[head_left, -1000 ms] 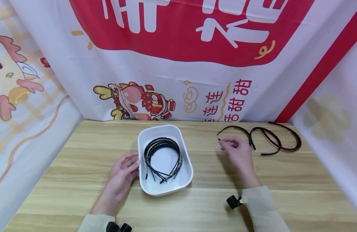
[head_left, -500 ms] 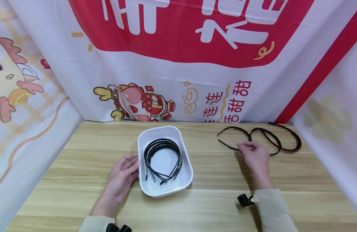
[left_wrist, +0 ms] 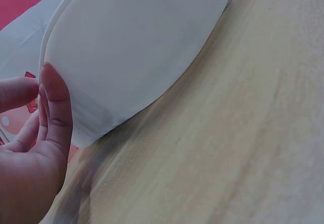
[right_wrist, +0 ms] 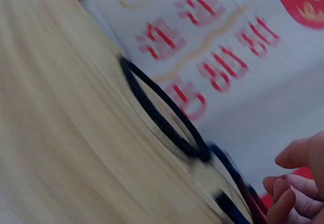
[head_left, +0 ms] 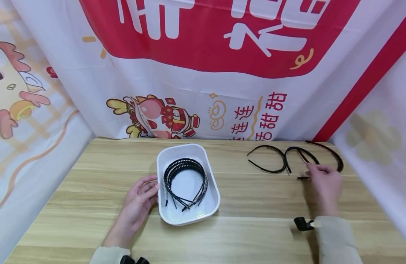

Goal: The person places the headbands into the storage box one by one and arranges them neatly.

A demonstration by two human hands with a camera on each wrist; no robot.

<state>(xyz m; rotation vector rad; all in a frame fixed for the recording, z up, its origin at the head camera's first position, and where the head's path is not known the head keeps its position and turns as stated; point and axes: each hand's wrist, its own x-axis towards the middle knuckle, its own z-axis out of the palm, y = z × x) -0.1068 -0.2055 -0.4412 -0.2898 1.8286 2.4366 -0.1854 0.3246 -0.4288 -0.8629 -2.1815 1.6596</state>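
My left hand (head_left: pixel 141 194) pinches the left rim of a white rectangular tub (head_left: pixel 189 147), thumb over the edge and fingertips on the outer wall (left_wrist: pixel 136 46). Inside the tub lies a ring of several black headbands (head_left: pixel 171 168), some with shiny trim. Over at the right, my right hand (head_left: pixel 325 183) hovers above the loose headbands, thumb apart from the loosely bent fingers (right_wrist: pixel 283 203), with nothing visibly held. Nearest the tub is a black toothed headband (head_left: pixel 272 171); a black headband (head_left: pixel 293 148) and a dark reddish-brown headband (head_left: pixel 335 154) overlap, partly hidden by that hand.
The wooden table (head_left: pixel 242 234) meets a printed white and red cloth (head_left: pixel 203 106) at its back edge. Further cloth hangs at the left and right sides. Small black devices (head_left: pixel 303 223) sit at both wrists.
My right hand has moved right, from the open end of the toothed headband to over the overlapping headbands. The left hand, tub and headbands have stayed in place.
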